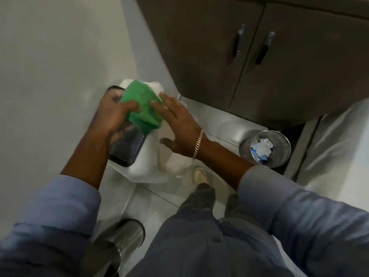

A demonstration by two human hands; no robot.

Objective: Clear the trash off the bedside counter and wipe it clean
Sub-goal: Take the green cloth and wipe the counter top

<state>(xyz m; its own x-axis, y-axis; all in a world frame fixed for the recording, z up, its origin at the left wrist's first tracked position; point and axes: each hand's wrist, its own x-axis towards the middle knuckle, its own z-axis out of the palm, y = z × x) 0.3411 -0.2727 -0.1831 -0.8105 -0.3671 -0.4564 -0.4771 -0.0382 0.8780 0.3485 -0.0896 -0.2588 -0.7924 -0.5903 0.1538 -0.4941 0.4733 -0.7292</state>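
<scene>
1. Bin (265, 148): a round metal bin stands on the pale floor (155, 202) below the brown cabinet (259, 56). It holds crumpled white and blue trash (261, 149).
2. Second can (121, 236): a metal cylinder lies low in the view beside the person's left sleeve (50, 216); its contents cannot be seen.
3. White object (147, 160): a blurred white container or bag sits under both hands; what it holds cannot be told.
4. Left hand (113, 118): fingers closed around a dark phone (127, 146), the thumb also pressing the near edge of the cloth (142, 105).
5. Cloth: green, folded, lying across the phone's upper half and over the white object, between the two hands.
6. Right hand (177, 126): fingers spread and flat, fingertips (157, 104) touching the cloth's right edge, clamped on nothing. A chain bracelet (197, 143) circles the wrist.
7. Foot (200, 175): a pale shoe stands on the floor just beside the white object.
8. Counter: the grey surface (50, 66) at left lies beside the left hand; whether it is the bedside counter cannot be told.
</scene>
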